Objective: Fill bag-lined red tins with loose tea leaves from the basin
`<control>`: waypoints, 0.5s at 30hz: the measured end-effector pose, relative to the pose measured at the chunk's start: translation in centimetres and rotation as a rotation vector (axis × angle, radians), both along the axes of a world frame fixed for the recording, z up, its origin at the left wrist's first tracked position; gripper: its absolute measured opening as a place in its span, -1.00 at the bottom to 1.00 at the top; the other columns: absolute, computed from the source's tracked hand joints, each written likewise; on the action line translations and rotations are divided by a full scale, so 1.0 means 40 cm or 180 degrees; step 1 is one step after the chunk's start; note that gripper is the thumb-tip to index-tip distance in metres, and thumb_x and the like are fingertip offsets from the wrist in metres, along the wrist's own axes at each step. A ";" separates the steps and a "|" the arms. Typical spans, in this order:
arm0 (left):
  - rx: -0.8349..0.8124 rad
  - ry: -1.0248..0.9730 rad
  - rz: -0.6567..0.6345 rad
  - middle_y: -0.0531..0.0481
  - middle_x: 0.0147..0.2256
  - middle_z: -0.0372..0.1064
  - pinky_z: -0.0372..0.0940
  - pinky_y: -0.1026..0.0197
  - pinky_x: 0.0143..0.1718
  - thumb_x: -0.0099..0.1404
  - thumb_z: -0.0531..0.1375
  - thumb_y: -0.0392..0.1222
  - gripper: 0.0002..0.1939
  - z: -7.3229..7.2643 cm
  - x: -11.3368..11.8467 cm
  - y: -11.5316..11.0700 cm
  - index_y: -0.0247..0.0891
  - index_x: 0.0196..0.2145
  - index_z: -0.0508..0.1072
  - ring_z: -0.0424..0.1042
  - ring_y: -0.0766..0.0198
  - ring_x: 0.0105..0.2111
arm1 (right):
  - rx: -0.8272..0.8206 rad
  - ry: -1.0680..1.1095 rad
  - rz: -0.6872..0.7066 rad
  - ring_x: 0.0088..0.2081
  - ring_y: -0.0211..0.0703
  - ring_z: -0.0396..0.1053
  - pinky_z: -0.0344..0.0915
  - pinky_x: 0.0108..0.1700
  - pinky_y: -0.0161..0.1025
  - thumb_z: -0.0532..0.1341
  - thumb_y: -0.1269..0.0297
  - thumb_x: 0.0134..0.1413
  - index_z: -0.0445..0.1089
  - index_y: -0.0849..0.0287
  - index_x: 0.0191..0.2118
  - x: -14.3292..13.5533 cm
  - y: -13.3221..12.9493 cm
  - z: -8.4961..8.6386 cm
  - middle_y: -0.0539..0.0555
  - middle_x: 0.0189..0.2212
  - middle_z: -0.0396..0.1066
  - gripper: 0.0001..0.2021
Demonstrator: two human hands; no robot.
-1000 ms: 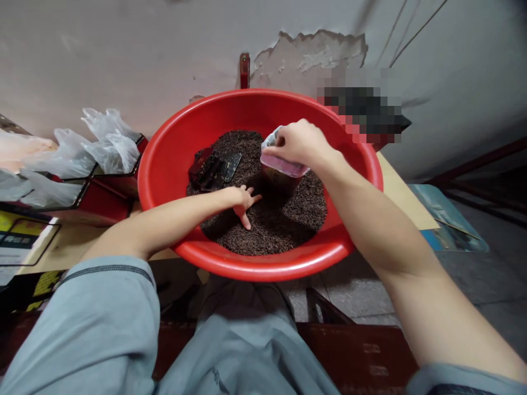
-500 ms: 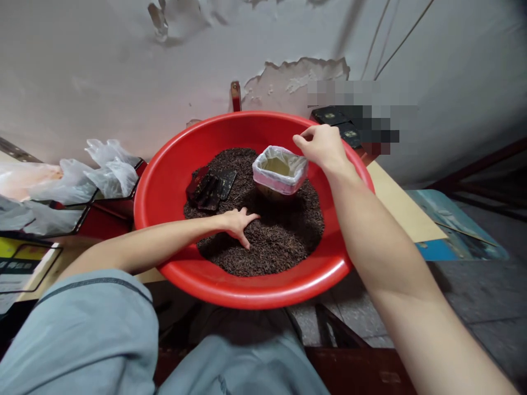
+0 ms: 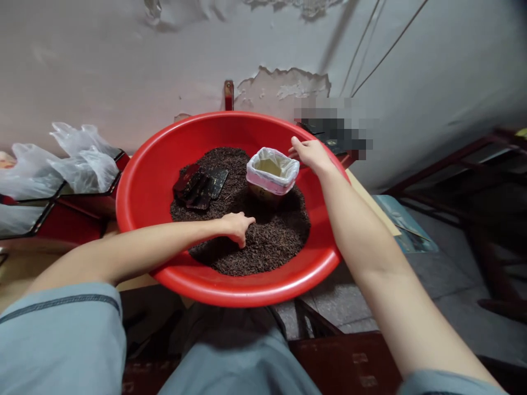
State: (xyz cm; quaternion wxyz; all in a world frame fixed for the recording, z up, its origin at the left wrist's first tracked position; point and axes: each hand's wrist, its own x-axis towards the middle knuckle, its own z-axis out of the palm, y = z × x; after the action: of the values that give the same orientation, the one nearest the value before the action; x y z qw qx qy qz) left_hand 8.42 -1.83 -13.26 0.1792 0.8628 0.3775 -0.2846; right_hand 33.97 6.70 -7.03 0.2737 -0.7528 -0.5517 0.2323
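A wide red plastic basin [image 3: 142,192] holds a heap of dark loose tea [image 3: 272,241]. My left hand [image 3: 237,227] is down on the tea near the middle, its fingers curled into the leaves and their tips partly hidden. Standing in the tea is a square tin [image 3: 267,189] lined with a clear plastic bag [image 3: 290,167] folded over its rim; the inside looks pale. My right hand [image 3: 309,153] hovers just right of the tin, fingers stretched out and holding nothing. Several dark, flat lid-like pieces [image 3: 201,186] lie on the tea at the left.
Left of the basin stand dark red tins [image 3: 78,219] with plastic bags [image 3: 88,159] sticking out. Dark boxes [image 3: 325,131], partly pixelated, sit behind the basin at right. A beige board [image 3: 370,203] and blue sheet [image 3: 405,225] lie to the right. A peeling wall [image 3: 284,82] rises behind.
My left hand's spread fingers have drawn in and curled into the tea. My right hand has dropped slightly and its fingers have straightened. The view has shifted to the right.
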 end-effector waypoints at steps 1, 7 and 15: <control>0.0017 0.0003 0.0011 -0.30 0.32 0.30 0.45 0.05 0.10 0.00 0.49 0.01 0.11 0.000 0.003 0.000 -0.08 0.45 0.17 0.47 -0.15 0.18 | -0.0083 0.0174 -0.0076 -0.13 -0.01 0.58 0.46 -0.23 -0.26 -0.05 -0.07 0.49 0.51 0.32 0.07 0.006 -0.002 -0.003 0.35 -0.04 0.60 -0.42; -0.0199 -0.0084 0.0051 -0.26 0.18 0.49 0.55 0.07 -0.07 -0.04 0.46 -0.10 0.12 0.016 0.017 0.029 -0.14 0.46 0.19 0.58 -0.11 0.04 | -0.0684 0.0180 -0.0158 -0.19 -0.01 0.58 0.44 -0.33 -0.27 0.20 -0.04 0.37 0.54 0.33 0.00 0.054 -0.011 -0.035 0.40 -0.01 0.58 -0.53; -0.0032 -0.0345 0.0343 -0.12 -0.01 0.61 0.49 0.19 -0.35 -0.02 0.36 -0.13 0.03 0.134 -0.029 0.080 -0.12 0.42 0.21 0.62 0.04 -0.21 | -0.1024 0.0086 0.0066 -0.36 -0.05 0.56 0.46 -0.37 -0.22 0.38 -0.09 0.17 0.55 0.32 -0.06 0.091 0.023 -0.091 0.35 -0.17 0.62 -0.50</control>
State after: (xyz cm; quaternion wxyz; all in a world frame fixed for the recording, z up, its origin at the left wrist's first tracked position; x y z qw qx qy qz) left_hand 7.26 1.39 -7.88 0.2187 0.8545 0.4117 -0.2293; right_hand 37.60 7.63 -10.68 0.1546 -0.7780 -0.5114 0.3306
